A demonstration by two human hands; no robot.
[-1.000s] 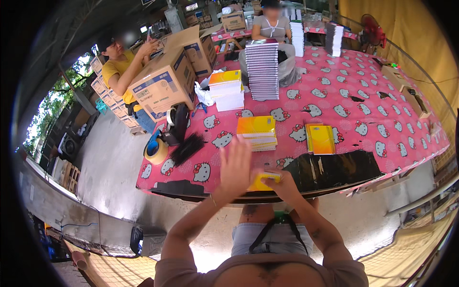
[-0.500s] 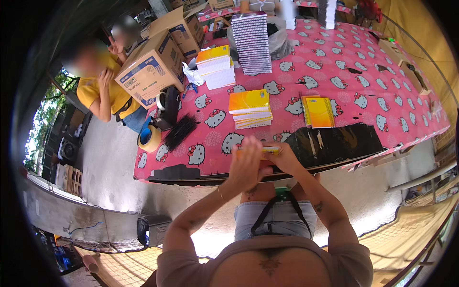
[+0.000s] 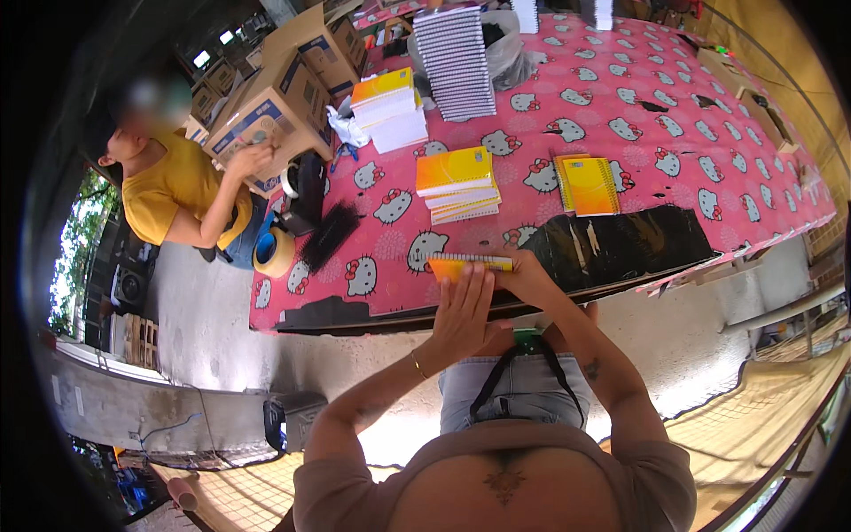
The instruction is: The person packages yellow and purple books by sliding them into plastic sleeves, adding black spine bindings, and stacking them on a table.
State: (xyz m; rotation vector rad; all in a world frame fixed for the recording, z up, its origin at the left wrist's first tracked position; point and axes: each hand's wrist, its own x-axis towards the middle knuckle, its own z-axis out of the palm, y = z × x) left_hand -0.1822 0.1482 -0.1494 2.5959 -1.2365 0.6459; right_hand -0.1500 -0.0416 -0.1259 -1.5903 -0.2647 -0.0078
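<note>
A yellow-orange notebook (image 3: pixel 446 268) with a spiral-bound edge is held up over the table's near edge, its spiral side toward the far side. My right hand (image 3: pixel 526 278) grips its right end, fingers partly hidden behind it. Against the near cover lies my left hand (image 3: pixel 466 306), fingers straight and flat. Beyond them stands a stack of yellow-orange notebooks (image 3: pixel 455 170), with white page edges showing. To its right, a couple of spiral-bound yellow notebooks (image 3: pixel 592 188) lie overlapping on the table.
A pink patterned cover lies over the table (image 3: pixel 620 133). Toward the back are a tall spiral-bound stack (image 3: pixel 456 66) and another notebook stack (image 3: pixel 390 111). At left are a tape roll (image 3: pixel 274 254), black wire spirals (image 3: pixel 330 238), cardboard boxes (image 3: pixel 275 115) and a person in yellow (image 3: pixel 173 191).
My left hand has come down from an upright pose and now lies flat on the notebook, whose spiral edge shows. The person in yellow has turned and touches a box.
</note>
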